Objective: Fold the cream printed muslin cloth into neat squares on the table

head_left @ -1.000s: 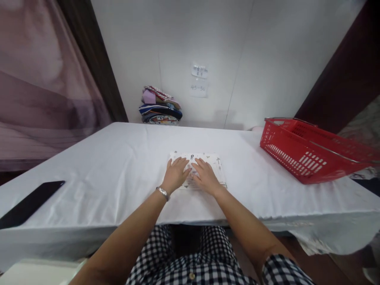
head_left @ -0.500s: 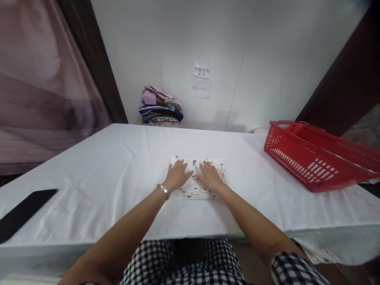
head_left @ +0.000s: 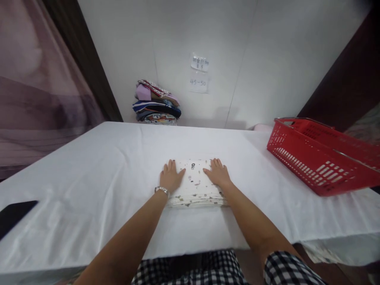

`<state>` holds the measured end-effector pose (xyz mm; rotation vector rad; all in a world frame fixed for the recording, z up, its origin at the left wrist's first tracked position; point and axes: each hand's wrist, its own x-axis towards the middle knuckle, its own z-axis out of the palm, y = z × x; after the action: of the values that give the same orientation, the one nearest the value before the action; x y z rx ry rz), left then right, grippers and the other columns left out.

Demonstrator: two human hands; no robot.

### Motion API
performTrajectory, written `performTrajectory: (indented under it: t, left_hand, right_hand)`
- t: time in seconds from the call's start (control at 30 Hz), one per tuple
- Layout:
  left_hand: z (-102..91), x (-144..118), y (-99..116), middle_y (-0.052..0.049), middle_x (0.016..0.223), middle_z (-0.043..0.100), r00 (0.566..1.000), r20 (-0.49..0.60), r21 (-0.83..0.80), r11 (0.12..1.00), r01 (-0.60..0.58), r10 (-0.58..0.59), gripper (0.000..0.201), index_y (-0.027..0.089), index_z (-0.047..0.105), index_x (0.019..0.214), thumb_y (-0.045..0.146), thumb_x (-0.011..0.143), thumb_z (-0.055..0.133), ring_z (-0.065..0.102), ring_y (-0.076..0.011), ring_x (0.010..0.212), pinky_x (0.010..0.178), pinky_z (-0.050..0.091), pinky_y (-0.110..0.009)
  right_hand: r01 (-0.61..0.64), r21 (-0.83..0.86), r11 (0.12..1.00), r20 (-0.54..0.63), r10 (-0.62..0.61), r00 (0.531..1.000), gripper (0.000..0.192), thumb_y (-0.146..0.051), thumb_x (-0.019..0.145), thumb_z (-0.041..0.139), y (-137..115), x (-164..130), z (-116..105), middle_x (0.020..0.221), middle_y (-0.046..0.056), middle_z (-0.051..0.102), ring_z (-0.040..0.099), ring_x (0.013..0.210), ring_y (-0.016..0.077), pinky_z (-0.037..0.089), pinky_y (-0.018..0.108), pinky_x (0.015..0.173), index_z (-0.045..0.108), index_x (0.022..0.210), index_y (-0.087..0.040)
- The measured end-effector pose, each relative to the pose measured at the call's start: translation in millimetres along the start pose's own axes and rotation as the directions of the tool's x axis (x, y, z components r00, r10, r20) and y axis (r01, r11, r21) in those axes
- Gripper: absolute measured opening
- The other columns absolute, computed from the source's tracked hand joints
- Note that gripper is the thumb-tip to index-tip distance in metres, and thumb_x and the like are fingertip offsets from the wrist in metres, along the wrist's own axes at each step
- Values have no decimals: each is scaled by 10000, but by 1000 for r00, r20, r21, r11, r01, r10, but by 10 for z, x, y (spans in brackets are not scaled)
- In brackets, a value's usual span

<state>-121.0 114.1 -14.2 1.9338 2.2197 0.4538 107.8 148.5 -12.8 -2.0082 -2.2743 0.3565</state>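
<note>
A folded white cloth (head_left: pixel 196 184) with small scattered prints lies on the table's white cover (head_left: pixel 124 221), its layered edge toward me. My left hand (head_left: pixel 171 176) rests flat on the cloth's left side, thumb pointing inward and fingers away from me. On the opposite side, my right hand (head_left: pixel 218 173) lies with its fingers spread and its thumb toward the middle. Both palms touch the cloth, and neither hand grips it. What the hands cover of the side edges is hidden.
A red plastic basket (head_left: pixel 314 158) stands at the right. A black flat object (head_left: pixel 14 213) lies at the left edge. Behind the table, a stack of folded fabrics (head_left: pixel 157 103) sits by the wall, left of two paper notes (head_left: pixel 198 73). A pinkish curtain (head_left: pixel 38 91) hangs at the left.
My hands have moved apart, from the middle of the cloth out to its two sides. More of the printed top shows between them. The whole view has shifted slightly.
</note>
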Motion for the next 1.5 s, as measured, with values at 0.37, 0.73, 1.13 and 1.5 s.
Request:
performTrajectory:
  t: [0.37,0.73,1.13,1.5]
  left_hand:
    - [46,133,-89,-180,1464,357,993,-54,-60,993,106,-109,599,56,301,1415,385,915,275,323,-267,1355,1093,278,-408]
    - [-130,-285,-419,-110,1351,499,999,54,-39,999,0,2,409,241,488,1257,380,932,281,380,-243,1309,1038,310,-448]
    - [-209,-1046,-621,-59,1366,517,981,-134,-385,920,80,-141,445,190,592,1218,434,893,409,465,-201,1261,1078,348,-320]
    - [-240,-1301,-155,-23,1112,670,911,-258,-117,926,-360,321,290,272,686,1022,364,911,435,547,-211,1106,1056,298,-434]
  right_hand:
    - [-4,-13,1000,7,4,1000,790,-635,885,197,-10,-8,-44,1566,84,59,-11,1433,229,97,485,1117,157,1487,-124]
    - [245,-57,968,-84,-249,965,482,-486,943,299,-9,-704,-78,1469,106,359,231,1373,237,92,473,1104,485,1269,-184]
    - [429,2,903,-240,-416,877,450,-398,928,382,533,-1342,126,1430,54,439,300,1366,222,161,446,1116,508,1322,-221]
    - [470,63,881,-276,-437,856,383,-333,962,318,246,-1307,87,1209,39,630,520,1144,198,266,394,1050,624,1176,-251]
